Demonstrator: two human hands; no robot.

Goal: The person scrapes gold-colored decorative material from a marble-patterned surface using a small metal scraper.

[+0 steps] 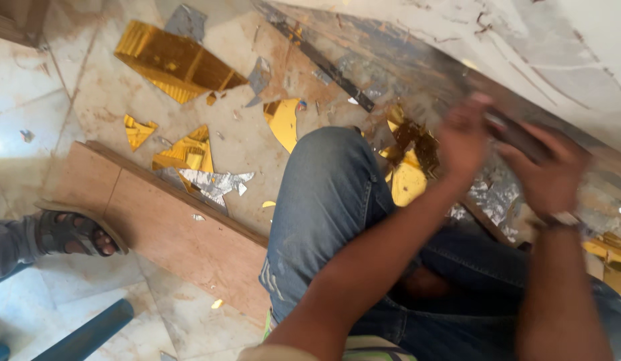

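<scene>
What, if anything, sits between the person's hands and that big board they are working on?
Nothing visible does. The left hand and right hand are both blurred but lie right against the board's edge, apparently around a dark object. Gold mirror shards lie below, beside the knee.

Both hands, the left hand (465, 137) and the right hand (550, 175), worked tight against the long panel's edge (417, 73), hemmed below by the person's raised knee (330, 180). Gold mirror shards (173, 60) littered the tiled floor (30, 107) leftward. A wooden board (170, 224) and someone's sandalled foot (73, 232) blocked the near-left side.
</scene>
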